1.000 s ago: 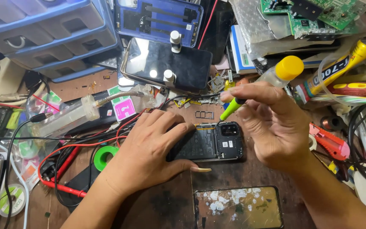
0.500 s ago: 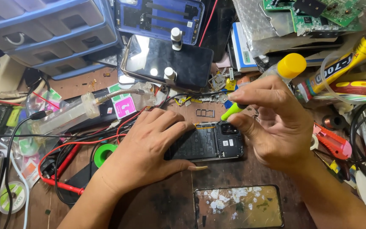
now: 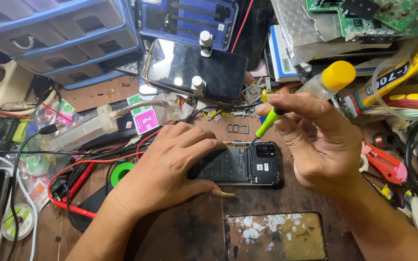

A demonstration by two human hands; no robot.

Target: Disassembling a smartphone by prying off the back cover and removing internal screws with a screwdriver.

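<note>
Clutter covers the wooden bench [image 3: 194, 232] from edge to edge. Largest of it, the blue plastic drawer cabinet [image 3: 59, 38] fills the far left corner. Right of it a blue phone frame [image 3: 185, 19] lies flat, and just in front of that a dark phone [image 3: 194, 67] rests screen up with two small white cylinders [image 3: 205, 41] standing on it. Green circuit boards [image 3: 373, 14] sit at the far right, above a yellow-capped glue tube [image 3: 397, 72]. At the near edge lies a back cover [image 3: 274, 237], its inner face blotched with white adhesive residue.

In the middle of the bench lies the opened phone [image 3: 247, 166], back removed, its battery and camera block exposed. The left hand [image 3: 170, 164] presses flat on the phone's left half, fingers spread over the battery, pinning it to the wood; its grip is open, a flat hold rather than a clasp. The right hand [image 3: 320, 140] pinches a small screwdriver [image 3: 286, 104] with a green shaft and a clear handle topped by a yellow cap, thumb and fingers closed round the handle. The tip meets the phone's upper edge beside the camera block, apparently at a screw, though that spot is too small to make out.

Red wires [image 3: 73, 183] loop at the left, near a green tape roll [image 3: 121, 171]. A small metal card tray [image 3: 238, 129] lies just beyond the phone.
</note>
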